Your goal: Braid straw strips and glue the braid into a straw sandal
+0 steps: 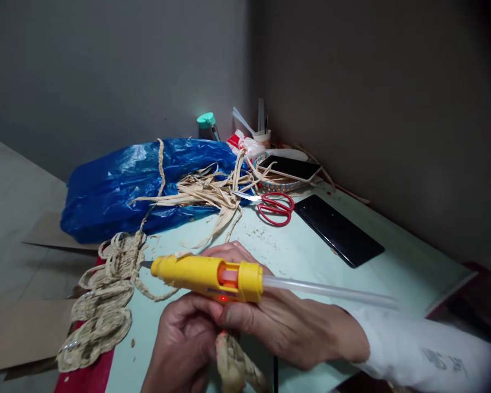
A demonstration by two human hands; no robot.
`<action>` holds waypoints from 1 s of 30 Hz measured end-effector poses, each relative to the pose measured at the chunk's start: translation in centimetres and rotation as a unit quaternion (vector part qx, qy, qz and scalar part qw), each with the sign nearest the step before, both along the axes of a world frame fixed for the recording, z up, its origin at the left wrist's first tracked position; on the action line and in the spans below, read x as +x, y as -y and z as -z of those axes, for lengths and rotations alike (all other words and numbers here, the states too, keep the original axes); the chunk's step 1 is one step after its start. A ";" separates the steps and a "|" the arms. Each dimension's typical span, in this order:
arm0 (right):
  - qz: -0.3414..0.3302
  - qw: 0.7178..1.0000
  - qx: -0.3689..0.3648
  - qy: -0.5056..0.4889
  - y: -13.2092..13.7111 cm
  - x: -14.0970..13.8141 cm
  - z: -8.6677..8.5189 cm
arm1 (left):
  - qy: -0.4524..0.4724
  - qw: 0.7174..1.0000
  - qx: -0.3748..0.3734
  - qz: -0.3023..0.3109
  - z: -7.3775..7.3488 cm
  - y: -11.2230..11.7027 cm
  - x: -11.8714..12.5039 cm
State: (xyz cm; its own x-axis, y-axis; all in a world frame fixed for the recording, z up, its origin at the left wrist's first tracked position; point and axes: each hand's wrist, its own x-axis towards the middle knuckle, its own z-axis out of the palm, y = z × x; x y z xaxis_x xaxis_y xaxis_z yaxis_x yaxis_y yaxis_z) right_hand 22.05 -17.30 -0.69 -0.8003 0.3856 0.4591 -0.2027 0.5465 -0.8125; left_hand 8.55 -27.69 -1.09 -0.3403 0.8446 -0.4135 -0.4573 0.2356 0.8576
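Observation:
My right hand (pixel 270 322) is wrapped round a yellow glue gun (pixel 200 275), its nozzle pointing left and a clear glue stick (pixel 327 289) sticking out of its back. A red light glows on the gun's side. Just below, my left hand (pixel 188 338) has its fingers closed on a thick braided straw cord (pixel 231 363). The two hands touch or nearly touch there, and part of the left fingertips is hidden. Beyond the nozzle tip, at the table's left edge, lies a looped braided straw piece (pixel 123 256), with more coiled braids (pixel 94 338) nearer to me.
A blue plastic bag (pixel 110 185) with loose straw strips (pixel 204 188) covers the table's back left. Red-handled scissors (pixel 276 207), a black phone (pixel 337 229) and another phone (pixel 290 168) on a basket lie to the right. Walls stand close behind.

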 end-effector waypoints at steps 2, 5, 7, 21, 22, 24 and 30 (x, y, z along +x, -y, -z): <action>-0.003 1.000 -0.030 -0.005 0.1 0.1 0.3 | -0.003 1.000 0.008 -0.005 0.0 0.0 0.1; -0.026 0.996 -0.080 0.018 0.3 0.3 0.3 | -0.012 0.999 0.014 -0.036 0.0 -0.1 0.7; -0.034 0.994 -0.103 0.021 0.4 0.3 0.1 | -0.027 0.998 0.018 -0.059 -0.2 -0.2 1.2; 0.050 0.984 -0.171 -0.025 0.1 1.7 0.6 | -0.096 0.990 0.054 -0.084 -0.5 -0.2 1.2; 0.072 0.980 -0.182 -0.047 0.1 2.1 1.0 | -0.096 0.991 0.051 -0.081 -0.4 -0.1 1.1; 0.099 0.973 -0.187 -0.094 0.1 3.0 1.6 | -0.086 0.993 0.050 -0.064 -0.3 -0.1 0.8; 0.155 0.970 -0.064 -0.177 0.0 4.7 0.7 | -0.067 0.995 0.047 -0.054 0.0 0.0 0.7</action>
State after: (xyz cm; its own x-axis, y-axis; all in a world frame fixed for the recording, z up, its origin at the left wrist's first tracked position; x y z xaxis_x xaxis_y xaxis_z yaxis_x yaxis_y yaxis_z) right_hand 26.78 -17.27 -1.44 -0.4374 0.6546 0.6166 -0.3235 0.5252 -0.7871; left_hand 9.24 -27.70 -1.05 -0.4781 0.8329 -0.2788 -0.3556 0.1066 0.9285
